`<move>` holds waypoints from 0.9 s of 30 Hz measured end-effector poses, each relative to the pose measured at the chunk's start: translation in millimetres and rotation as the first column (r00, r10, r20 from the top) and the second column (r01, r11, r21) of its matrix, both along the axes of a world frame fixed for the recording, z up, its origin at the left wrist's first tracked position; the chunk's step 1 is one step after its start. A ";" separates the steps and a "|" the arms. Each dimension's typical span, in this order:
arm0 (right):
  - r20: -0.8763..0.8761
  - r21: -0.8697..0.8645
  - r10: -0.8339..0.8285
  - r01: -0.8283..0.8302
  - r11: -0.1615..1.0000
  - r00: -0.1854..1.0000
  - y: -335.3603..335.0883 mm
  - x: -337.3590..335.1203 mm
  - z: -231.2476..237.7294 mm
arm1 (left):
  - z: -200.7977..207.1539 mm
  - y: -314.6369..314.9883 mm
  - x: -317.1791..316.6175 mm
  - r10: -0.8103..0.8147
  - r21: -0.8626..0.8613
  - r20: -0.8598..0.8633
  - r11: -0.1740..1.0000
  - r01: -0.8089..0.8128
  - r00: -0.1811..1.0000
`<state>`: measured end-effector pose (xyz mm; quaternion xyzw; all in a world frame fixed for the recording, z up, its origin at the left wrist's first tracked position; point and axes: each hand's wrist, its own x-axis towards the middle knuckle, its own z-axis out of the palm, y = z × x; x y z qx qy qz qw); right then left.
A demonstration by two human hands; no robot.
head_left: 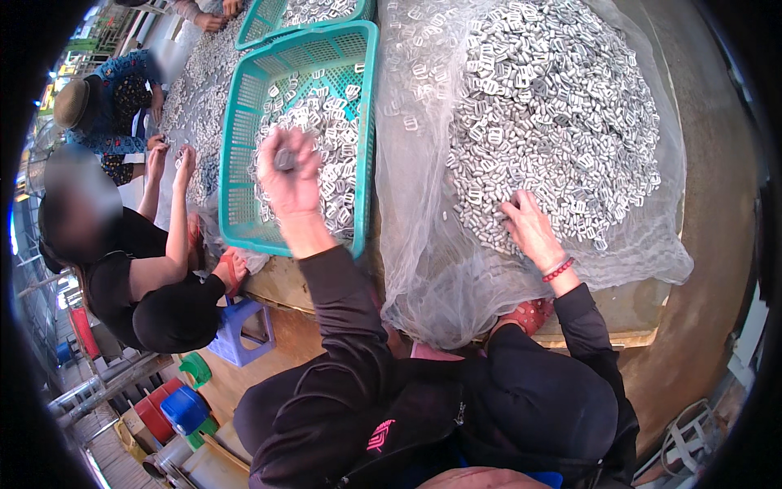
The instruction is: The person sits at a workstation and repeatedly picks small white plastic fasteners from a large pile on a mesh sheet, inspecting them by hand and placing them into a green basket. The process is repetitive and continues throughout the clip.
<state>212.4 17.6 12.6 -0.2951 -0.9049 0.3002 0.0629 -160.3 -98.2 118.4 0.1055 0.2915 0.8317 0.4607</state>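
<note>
My left hand (291, 179) is raised over a green plastic basket (369, 138), its fingers curled and smeared by motion. A small dark grey piece (285, 160) shows among those fingers; its exact kind is too blurred to tell. Loose metal strap buckles (330, 183) lie in the basket beneath. My right hand (531, 228), with a red bead bracelet at the wrist, touches the near edge of a big heap of silvery metal buckles and small pellet-like pieces (554, 122). Its fingertips are bent together at the heap, and whatever they pinch is hidden.
Sheer white netting (436, 285) lies under the heap, with scattered buckles on its left part. A second green basket (244, 33) stands beyond the first. At left, a co-worker in black (122, 281) sits by more pieces; other people work farther off. A purple stool (244, 330) stands below.
</note>
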 end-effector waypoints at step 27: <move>0.003 0.002 -0.074 0.074 0.997 0.997 61.9 -17.1 -32.4 | -154.3 113.8 159.2 -0.410 -0.462 0.251 0.745 0.481 0.877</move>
